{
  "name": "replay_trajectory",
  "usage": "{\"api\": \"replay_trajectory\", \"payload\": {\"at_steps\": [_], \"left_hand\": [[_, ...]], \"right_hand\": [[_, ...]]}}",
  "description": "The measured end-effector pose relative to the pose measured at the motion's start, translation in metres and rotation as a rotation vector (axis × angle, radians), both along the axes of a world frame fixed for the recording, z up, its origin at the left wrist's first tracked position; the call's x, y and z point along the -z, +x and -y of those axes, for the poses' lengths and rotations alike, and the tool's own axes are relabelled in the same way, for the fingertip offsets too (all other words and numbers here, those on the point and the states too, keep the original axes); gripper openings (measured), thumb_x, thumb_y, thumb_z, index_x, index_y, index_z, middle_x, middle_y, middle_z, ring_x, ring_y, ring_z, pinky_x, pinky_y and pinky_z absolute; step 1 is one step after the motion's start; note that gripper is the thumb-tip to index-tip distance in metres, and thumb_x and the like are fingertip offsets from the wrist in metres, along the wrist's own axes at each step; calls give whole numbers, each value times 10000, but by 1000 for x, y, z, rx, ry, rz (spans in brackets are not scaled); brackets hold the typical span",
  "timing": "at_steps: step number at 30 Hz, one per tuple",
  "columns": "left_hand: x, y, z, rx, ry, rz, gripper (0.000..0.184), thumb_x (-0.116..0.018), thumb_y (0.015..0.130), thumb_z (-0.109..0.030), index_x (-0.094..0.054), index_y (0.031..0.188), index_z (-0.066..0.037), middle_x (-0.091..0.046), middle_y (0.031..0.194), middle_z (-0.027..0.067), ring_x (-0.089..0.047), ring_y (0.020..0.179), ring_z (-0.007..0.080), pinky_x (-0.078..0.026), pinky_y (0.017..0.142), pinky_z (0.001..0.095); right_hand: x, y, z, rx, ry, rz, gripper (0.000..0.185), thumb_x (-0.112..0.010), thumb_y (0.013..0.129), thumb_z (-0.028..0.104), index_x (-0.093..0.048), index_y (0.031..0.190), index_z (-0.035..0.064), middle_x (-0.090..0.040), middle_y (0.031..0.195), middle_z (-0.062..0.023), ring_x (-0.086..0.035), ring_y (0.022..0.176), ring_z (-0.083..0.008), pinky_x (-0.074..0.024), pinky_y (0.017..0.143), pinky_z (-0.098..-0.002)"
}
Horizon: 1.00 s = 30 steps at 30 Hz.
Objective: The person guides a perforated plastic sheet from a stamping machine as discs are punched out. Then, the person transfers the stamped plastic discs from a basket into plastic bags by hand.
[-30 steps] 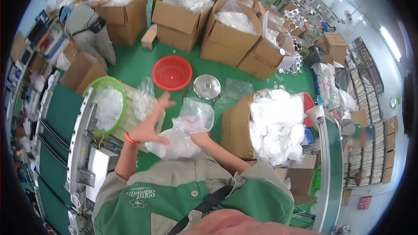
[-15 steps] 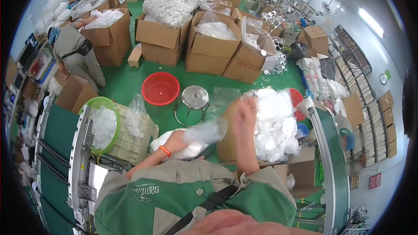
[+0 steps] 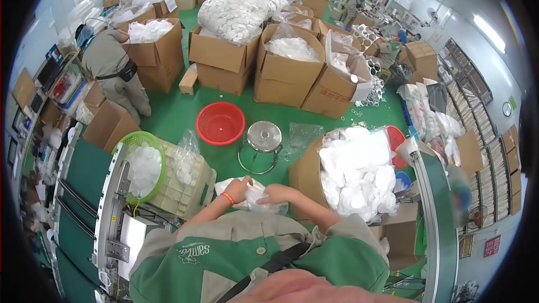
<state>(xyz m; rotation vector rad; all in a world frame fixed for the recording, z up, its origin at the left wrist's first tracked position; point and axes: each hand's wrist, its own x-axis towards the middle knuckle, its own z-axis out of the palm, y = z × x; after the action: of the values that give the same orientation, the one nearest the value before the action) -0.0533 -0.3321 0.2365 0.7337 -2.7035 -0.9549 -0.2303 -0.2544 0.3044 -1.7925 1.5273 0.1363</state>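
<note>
In front of my chest, my left hand (image 3: 237, 189) and my right hand (image 3: 278, 193) are close together. Their fingers are closed on a clear plastic bag (image 3: 259, 204), one hand at either side of it. What the bag holds cannot be made out. White plastic (image 3: 223, 184) shows just behind my left hand. Beside my right forearm stands a cardboard box (image 3: 306, 175), piled high with flat white pieces (image 3: 359, 174) in clear film.
To the left, a green basket (image 3: 160, 175) of white discs sits by a pale crate (image 3: 196, 195). Ahead are a red basket (image 3: 220, 142), a round metal stool (image 3: 264, 136) and large filled cartons (image 3: 287, 81). A co-worker (image 3: 112, 59) bends over a box at left.
My right hand has come down from beside the white pile to the plastic bag. My left hand has drawn the bag in and lowered it. The whole view has shifted slightly.
</note>
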Motion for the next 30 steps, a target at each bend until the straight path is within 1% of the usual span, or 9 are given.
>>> {"api": "replay_trajectory", "payload": {"at_steps": [4,6,11,14,16,19,24,28,30], "left_hand": [[4,-3,-3,-48,66,60,387,-577,648,-81,-428,1005,-82,-577,731,167,-551,699,355,-436,643,429],[23,-8,-6,69,-98,39,455,-579,630,-77,-407,1052,-85,-574,710,172,-553,689,358,-440,630,435],[11,-26,-4,-8,24,151,565,-630,599,-111,-378,1089,13,-569,873,147,-564,671,357,-449,611,451],[2,-21,2,49,59,-104,701,-681,593,-153,-303,1168,-18,-583,839,147,-576,660,338,-464,634,412],[-38,-16,0,15,308,-94,830,-704,574,-164,-252,1261,-52,-515,1075,178,-553,913,338,-436,800,395],[-74,-18,4,99,-55,-67,1036,-721,536,-180,-101,1365,-201,-128,1400,140,-73,1281,403,-132,1036,462],[-99,-32,-2,239,-243,-87,849,-678,571,-206,-279,1319,-252,-29,1426,124,-22,1270,451,-81,1011,550],[-105,-54,14,377,-481,-427,410,-595,679,-169,-545,1086,-173,-318,1348,102,-125,1280,395,-126,1020,504],[-113,-64,11,307,-230,-643,263,-568,707,-145,-569,967,-101,-490,1206,95,-253,1255,332,-171,1006,487]], "right_hand": [[8,1,9,-17,194,24,731,-467,719,643,-581,860,-65,-576,837,-263,-565,778,-365,-435,723,-405],[6,1,13,146,-160,84,844,-462,642,734,-564,792,-90,-577,818,-248,-566,759,-356,-450,689,-398],[8,27,7,128,-376,7,614,-685,585,514,-562,789,-51,-582,843,-217,-576,780,-341,-464,676,-395],[35,21,6,175,46,-118,410,-640,606,272,-572,899,-7,-603,839,-164,-595,745,-297,-473,670,-374],[53,1,6,148,97,242,375,-651,612,257,-598,878,-3,-617,832,-127,-599,702,-242,-470,616,-352],[46,-2,-6,795,386,971,316,-646,710,218,-588,941,12,-609,852,-70,-583,738,-174,-461,643,-312],[33,-15,-14,1311,701,1814,304,-603,778,207,-551,1006,13,-582,867,-64,-565,758,-157,-465,669,-290],[15,-17,2,1329,740,2116,308,-580,793,201,-532,1033,14,-572,866,-56,-556,771,-147,-462,671,-286],[4,-15,9,1357,770,2192,311,-568,801,198,-522,1047,15,-567,865,-52,-552,778,-142,-461,673,-284]]}}
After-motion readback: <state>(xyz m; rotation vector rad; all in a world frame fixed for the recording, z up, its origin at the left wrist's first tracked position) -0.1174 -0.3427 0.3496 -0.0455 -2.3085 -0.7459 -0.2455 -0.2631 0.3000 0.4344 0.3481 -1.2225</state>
